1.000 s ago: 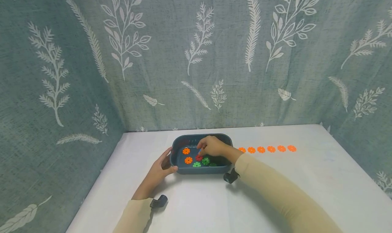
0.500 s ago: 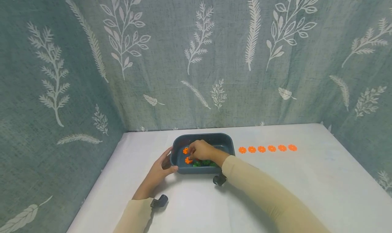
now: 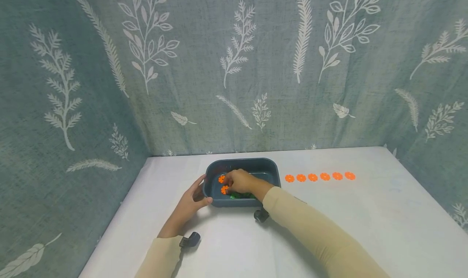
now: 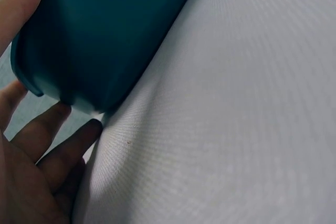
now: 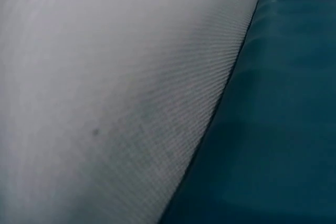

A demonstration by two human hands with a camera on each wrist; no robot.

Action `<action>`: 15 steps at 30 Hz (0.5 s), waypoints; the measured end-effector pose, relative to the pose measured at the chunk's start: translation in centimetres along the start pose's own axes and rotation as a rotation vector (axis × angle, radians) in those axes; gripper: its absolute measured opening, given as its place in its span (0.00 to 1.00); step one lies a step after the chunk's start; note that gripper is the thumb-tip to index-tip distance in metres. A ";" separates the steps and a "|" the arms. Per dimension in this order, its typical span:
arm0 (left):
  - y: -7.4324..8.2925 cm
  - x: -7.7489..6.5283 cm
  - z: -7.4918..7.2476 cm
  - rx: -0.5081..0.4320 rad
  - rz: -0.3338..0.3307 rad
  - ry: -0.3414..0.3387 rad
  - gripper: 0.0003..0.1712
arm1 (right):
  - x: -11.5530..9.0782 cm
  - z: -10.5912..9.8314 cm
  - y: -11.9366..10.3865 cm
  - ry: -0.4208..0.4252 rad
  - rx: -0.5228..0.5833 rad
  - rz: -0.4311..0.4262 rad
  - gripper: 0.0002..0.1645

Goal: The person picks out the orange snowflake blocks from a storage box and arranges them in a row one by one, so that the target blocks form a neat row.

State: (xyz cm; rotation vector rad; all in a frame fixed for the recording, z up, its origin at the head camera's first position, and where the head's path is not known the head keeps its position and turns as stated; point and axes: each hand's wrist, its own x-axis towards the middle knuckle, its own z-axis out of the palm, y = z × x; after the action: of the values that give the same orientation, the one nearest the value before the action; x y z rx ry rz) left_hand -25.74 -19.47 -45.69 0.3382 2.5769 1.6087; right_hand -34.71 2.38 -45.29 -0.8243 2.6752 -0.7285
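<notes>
My left hand [image 3: 188, 205] holds the near left corner of a dark blue-green tray [image 3: 241, 203]. Its thumb lies along the tray's front wall, and several fingertips touch the end wall, as the left wrist view also shows. My right hand [image 3: 239, 181] reaches inside the tray with bent fingers. Its fingertips are at the edge of a notched orange plastic disc [image 3: 224, 190]; whether they pinch it cannot be seen. Another orange disc [image 3: 221, 179] lies just behind. Green notched discs [image 3: 237, 195] show partly beneath my right hand. The right wrist view shows only the tray's outer wall [image 5: 278, 103] and cloth.
Several orange notched discs [image 3: 312, 177] form a straight row to the right of the tray. A white cloth [image 3: 237, 245] covers the table. Leaf-patterned grey-green curtains [image 3: 204, 70] hang behind and at both sides.
My right hand has moved left inside the tray, from the red and green discs to the orange ones, then stayed nearly still. A red disc is now hidden. My left hand has kept its place.
</notes>
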 end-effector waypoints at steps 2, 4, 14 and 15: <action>-0.1 0.0 0.0 -0.003 -0.003 0.001 0.48 | 0.0 0.1 0.0 -0.006 -0.006 0.006 0.14; -0.1 0.0 0.0 -0.007 -0.009 0.003 0.48 | 0.1 0.2 0.0 -0.010 -0.019 0.007 0.13; -0.2 0.0 0.0 -0.002 -0.004 0.001 0.48 | 0.0 0.2 -0.1 0.015 -0.019 -0.010 0.12; -0.2 0.0 0.0 -0.003 0.000 0.000 0.48 | 0.0 0.2 -0.1 0.015 -0.023 -0.012 0.13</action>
State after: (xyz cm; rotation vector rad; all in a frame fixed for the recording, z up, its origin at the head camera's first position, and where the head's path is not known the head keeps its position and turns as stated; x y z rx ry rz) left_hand -25.80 -19.54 -45.86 0.3374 2.5739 1.6129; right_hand -34.58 2.22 -45.42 -0.8447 2.6992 -0.7116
